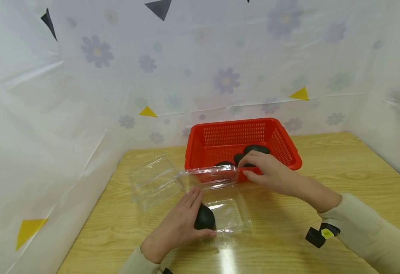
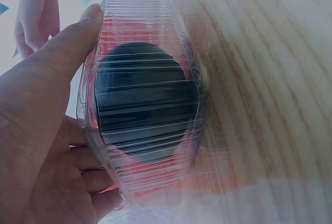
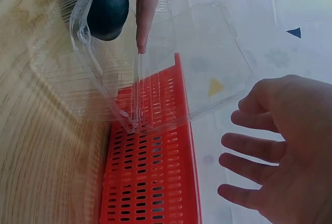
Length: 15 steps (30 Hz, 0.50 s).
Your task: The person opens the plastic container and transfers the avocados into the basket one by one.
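- Floral sheet (image 1: 193, 49): hangs across the background.
- Wooden table (image 1: 340, 179): spreads beneath everything.
- Red basket (image 1: 234, 139): stands toward the back, holds several dark fruits (image 1: 256, 148).
- Clear box (image 1: 229, 213): sits just in front of the basket, with lid (image 1: 205, 177) raised.
- Second clear piece (image 1: 152, 179): lies left of the raised lid.
- Right hand (image 1: 268, 171): hovers by the lid's right end, fingers loosely bent, gripping nothing; cannot tell whether touching.
- Left hand (image 1: 181, 220): spreads over the box's left end, fingers straight, thumb along the front rim.
- Rounded dark fruit (image 1: 205, 217): sits inside the box's left end, beside the left palm.
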{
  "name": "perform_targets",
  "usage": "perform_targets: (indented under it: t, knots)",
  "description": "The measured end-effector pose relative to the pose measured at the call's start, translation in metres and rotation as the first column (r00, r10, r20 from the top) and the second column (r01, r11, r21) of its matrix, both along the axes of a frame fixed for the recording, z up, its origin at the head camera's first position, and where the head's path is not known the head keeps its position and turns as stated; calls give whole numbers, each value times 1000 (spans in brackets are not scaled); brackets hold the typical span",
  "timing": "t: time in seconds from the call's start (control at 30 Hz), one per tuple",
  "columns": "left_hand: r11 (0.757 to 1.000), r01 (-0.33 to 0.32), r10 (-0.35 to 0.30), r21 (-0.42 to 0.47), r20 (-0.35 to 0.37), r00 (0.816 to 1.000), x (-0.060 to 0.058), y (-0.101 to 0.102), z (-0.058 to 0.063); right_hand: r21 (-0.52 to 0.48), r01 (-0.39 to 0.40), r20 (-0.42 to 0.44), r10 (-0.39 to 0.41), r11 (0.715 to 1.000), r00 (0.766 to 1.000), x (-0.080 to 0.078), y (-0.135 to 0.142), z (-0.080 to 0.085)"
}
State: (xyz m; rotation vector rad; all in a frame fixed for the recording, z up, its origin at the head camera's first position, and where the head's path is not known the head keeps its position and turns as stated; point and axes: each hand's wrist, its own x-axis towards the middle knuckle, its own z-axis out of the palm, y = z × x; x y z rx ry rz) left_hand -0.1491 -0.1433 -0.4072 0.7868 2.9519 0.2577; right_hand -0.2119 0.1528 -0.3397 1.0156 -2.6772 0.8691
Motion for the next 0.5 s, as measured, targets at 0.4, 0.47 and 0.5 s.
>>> perform_targets:
  t: [0.4,0.47,0.5]
  knots:
    - [1000,-6,6,5,20,1000,0,-1,0,59,-79,59,75,995,995,15,3,-5]
    - [1000,-2,2,3,15,1000,-1,-1,0,64,-102,63,98,993,993,16,1,-5]
    - [1000,-1,1,3,13,1000,0,-1,0,69,-113,65,109,991,992,17,0,-6]
